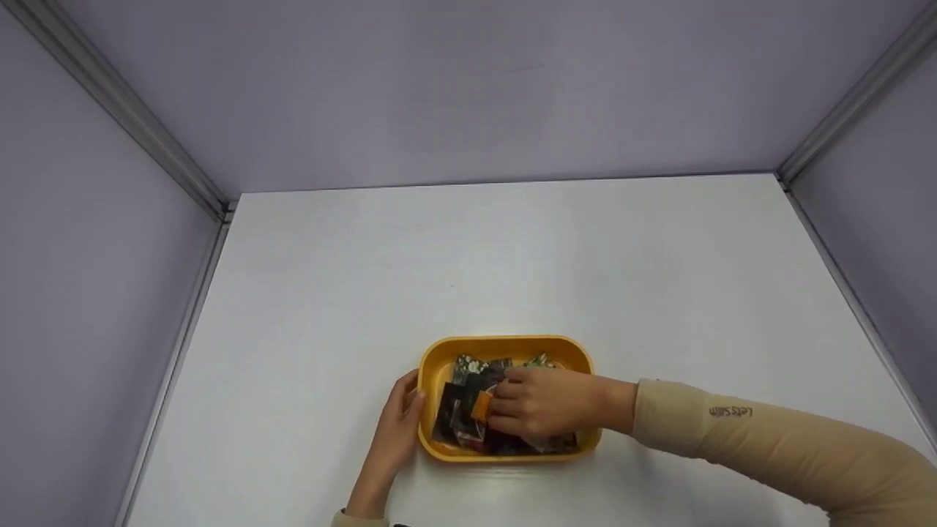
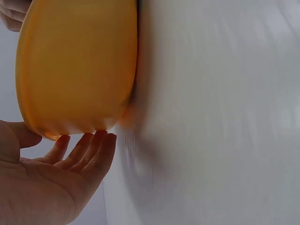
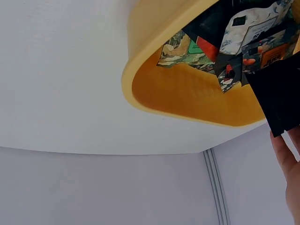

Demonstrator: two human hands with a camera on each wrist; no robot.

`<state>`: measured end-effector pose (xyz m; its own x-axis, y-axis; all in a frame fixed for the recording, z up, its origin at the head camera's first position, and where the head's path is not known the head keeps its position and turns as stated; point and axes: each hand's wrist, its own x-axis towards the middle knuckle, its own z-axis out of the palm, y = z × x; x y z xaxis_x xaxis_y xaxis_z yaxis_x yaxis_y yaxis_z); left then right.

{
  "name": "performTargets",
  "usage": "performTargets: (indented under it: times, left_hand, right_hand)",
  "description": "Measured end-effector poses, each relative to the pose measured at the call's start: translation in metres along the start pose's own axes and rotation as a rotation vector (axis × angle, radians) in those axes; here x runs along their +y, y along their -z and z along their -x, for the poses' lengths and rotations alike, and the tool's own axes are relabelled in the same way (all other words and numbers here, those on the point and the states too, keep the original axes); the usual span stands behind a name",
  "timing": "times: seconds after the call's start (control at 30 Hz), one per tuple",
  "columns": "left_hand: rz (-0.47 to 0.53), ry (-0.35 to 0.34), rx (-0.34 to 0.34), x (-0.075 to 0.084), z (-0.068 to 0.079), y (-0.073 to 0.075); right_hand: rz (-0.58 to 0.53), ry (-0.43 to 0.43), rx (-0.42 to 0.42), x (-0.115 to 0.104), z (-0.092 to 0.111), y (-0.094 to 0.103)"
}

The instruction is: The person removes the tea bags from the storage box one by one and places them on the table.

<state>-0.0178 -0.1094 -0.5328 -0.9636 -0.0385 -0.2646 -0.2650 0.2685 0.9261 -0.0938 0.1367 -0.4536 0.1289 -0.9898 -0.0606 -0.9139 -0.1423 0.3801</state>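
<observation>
A yellow plastic tub sits near the table's front, holding several small flat packets with dark and patterned faces. At its left end my left hand grips it, thumb at the rim and fingertips against the outer wall, as the left wrist view shows of the tub and hand. My right hand reaches into the tub with bent fingers, beside an orange patch among the packets. In the right wrist view its fingers hold a black packet by the edge; the thumb's contact is hidden.
The white table extends behind and beside the tub. Grey-lilac panels enclose it at the back and both sides, with metal strips at the corners.
</observation>
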Motion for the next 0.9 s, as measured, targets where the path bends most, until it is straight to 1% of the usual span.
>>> performTargets:
  times: [0.07, 0.17, 0.3, 0.37, 0.43, 0.53, 0.67, 0.73, 0.9]
  left_hand:
    - [-0.01, 0.01, 0.015, 0.0, -0.001, -0.001]
    - [-0.015, 0.013, 0.03, 0.0, -0.001, -0.003]
    - [-0.013, 0.008, 0.036, 0.002, -0.001, -0.004]
    - [-0.018, 0.006, 0.034, 0.002, -0.001, -0.003]
    - [-0.026, 0.011, 0.032, 0.003, 0.0, -0.003]
    - [-0.009, 0.03, 0.03, 0.003, 0.0, -0.001]
    - [0.053, 0.027, 0.032, 0.005, 0.0, 0.0]
    - [0.073, 0.021, 0.03, 0.005, 0.0, -0.001]
    - [0.083, 0.03, 0.036, 0.006, -0.001, -0.004]
  right_hand:
    - [0.026, -0.011, 0.025, 0.003, 0.0, 0.004]
    - [0.085, -0.054, 0.081, 0.008, 0.001, 0.008]
    - [0.176, -0.146, 0.178, 0.017, 0.004, 0.012]
    - [0.196, -0.195, 0.196, 0.024, 0.007, 0.014]
    - [0.187, -0.249, 0.181, 0.033, 0.011, 0.016]
    - [0.1, -0.345, 0.131, 0.046, 0.021, 0.014]
    - [-0.021, -0.488, 0.129, 0.063, 0.037, -0.002]
    - [-0.035, -0.539, 0.145, 0.071, 0.046, -0.01]
    - [-0.018, -0.626, 0.114, 0.086, 0.069, -0.032]
